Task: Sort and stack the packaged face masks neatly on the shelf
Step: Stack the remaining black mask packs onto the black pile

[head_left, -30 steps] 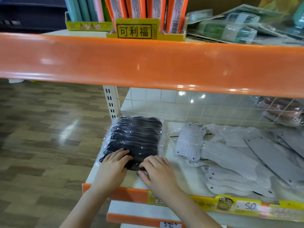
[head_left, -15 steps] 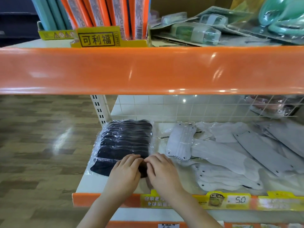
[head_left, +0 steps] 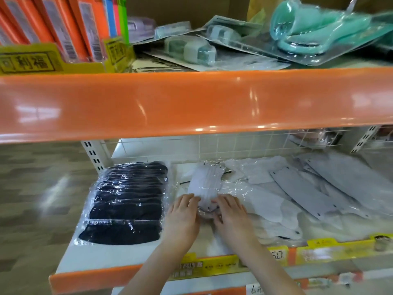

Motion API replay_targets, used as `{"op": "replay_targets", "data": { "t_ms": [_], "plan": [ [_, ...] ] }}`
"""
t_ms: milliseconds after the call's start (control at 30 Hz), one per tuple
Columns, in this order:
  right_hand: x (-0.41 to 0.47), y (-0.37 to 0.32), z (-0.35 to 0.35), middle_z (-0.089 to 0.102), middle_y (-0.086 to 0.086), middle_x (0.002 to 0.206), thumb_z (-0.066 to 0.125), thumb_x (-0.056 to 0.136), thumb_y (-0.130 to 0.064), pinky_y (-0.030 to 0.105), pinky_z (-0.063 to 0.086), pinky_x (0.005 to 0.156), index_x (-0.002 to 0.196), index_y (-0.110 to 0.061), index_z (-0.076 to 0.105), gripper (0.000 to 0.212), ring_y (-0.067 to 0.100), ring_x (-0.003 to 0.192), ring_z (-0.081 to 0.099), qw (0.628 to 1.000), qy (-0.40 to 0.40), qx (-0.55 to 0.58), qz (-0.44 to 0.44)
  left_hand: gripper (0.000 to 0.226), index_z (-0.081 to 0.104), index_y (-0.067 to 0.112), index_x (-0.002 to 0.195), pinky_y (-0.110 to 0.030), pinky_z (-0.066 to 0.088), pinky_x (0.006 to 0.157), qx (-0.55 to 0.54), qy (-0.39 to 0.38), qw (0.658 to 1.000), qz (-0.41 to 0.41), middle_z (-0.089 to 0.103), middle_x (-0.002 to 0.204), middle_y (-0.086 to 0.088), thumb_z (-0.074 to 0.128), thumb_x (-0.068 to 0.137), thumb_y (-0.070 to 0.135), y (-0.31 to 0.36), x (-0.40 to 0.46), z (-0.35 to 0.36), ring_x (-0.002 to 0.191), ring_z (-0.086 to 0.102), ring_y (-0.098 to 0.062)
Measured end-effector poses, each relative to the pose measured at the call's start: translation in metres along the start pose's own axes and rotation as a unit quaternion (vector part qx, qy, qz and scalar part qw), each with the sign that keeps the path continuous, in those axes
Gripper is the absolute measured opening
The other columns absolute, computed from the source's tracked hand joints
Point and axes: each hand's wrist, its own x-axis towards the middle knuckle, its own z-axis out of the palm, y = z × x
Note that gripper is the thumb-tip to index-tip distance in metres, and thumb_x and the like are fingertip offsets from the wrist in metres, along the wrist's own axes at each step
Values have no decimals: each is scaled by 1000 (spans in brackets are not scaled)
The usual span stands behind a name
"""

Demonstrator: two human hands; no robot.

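A stack of black packaged masks (head_left: pixel 127 201) lies in overlapping rows at the left end of the white shelf (head_left: pixel 89 254). Just right of it lies a white packaged mask (head_left: pixel 207 182) in clear wrap. My left hand (head_left: pixel 182 216) and my right hand (head_left: pixel 230 213) rest on either side of its near end, fingers touching the wrap. A loose pile of white and grey packaged masks (head_left: pixel 308 188) spreads over the right part of the shelf.
The orange front of the upper shelf (head_left: pixel 191 101) hangs low over the work area. Orange boxes (head_left: pixel 63 28) and blister packs (head_left: pixel 212 45) stand on it. A wire grid (head_left: pixel 234 143) backs the mask shelf. Yellow price tags (head_left: pixel 276 255) line its front edge. Wooden floor lies to the left.
Both hands have left the black mask stack and moved right onto the white packaged mask. The view has shifted right and closer.
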Motion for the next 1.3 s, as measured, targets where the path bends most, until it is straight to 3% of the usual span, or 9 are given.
{"op": "replay_targets", "data": {
  "t_ms": [167, 333, 500, 633, 767, 900, 1000, 1100, 1300],
  "plan": [
    [-2, 1, 1, 66, 3, 98, 48, 73, -36, 35, 55, 70, 101, -17, 64, 37, 26, 87, 65, 998, -41, -13, 37, 50, 54, 11, 131, -42, 44, 100, -29, -52, 997, -46, 50, 138, -10, 62, 84, 25, 2, 2, 17, 130, 45, -33],
    [-3, 0, 3, 66, 0, 100, 86, 55, -31, 33, 53, 72, 98, -18, 64, 50, 23, 90, 64, 997, -61, -33, 36, 48, 58, 15, 111, -40, 56, 77, -18, -60, 998, -31, 67, 111, -11, 45, 75, 44, -1, -2, 18, 101, 66, -33],
    [-4, 0, -1, 64, -7, 98, 53, 74, -34, 33, 50, 74, 104, -26, 58, 31, 19, 91, 62, 997, -66, 2, 26, 54, 67, 16, 110, -41, 56, 80, 21, -64, 998, -10, 68, 113, -7, 46, 74, 49, 0, -4, 18, 104, 66, -30],
    [-5, -2, -10, 63, -2, 102, 36, 83, -28, 35, 49, 77, 113, -24, 58, 38, 20, 91, 60, 990, -78, 116, 29, 60, 66, 16, 117, -35, 54, 83, -5, -37, 999, 2, 68, 113, 1, 48, 76, 55, 5, -6, 18, 109, 63, -23],
    [-5, -7, -19, 61, -3, 105, 38, 81, -15, 22, 42, 80, 114, -22, 54, 37, 14, 95, 54, 985, -38, 165, -24, 50, 61, 24, 116, -30, 52, 73, -30, -9, 999, 10, 69, 101, 7, 50, 76, 51, 9, -7, 13, 95, 62, -16],
    [-5, -4, -20, 52, -7, 107, 46, 73, -1, 23, 43, 82, 109, -24, 53, 44, 14, 98, 51, 987, 26, 161, 0, 19, 58, 28, 97, -27, 47, 59, -100, 55, 993, 15, 67, 83, 5, 48, 81, 33, 11, -8, 6, 74, 60, -16],
    [-4, 2, -16, 51, 3, 108, 48, 79, -10, 35, 44, 85, 108, -20, 60, 34, 26, 100, 49, 990, 83, 99, 50, 17, 66, 18, 95, -14, 42, 62, -164, 95, 981, -34, 66, 87, 6, 53, 88, 25, 8, -9, 0, 74, 58, -9],
    [-3, 5, -17, 54, 5, 111, 66, 75, -10, 42, 46, 85, 103, -24, 60, 33, 29, 103, 50, 988, 91, 79, 94, 11, 63, 28, 92, -7, 42, 68, -233, 106, 965, -56, 64, 81, 19, 53, 92, 23, 11, -13, -16, 77, 59, -4],
    [9, 15, -37, 66, -4, 91, 60, 81, -34, 38, 42, 83, 86, -20, 65, 15, 26, 91, 60, 981, 91, 70, 158, 24, 56, 29, 84, -13, 39, 58, -345, 126, 921, -132, 62, 71, -2, 45, 99, 13, 15, -15, -59, 65, 56, -10]
  ]
}}
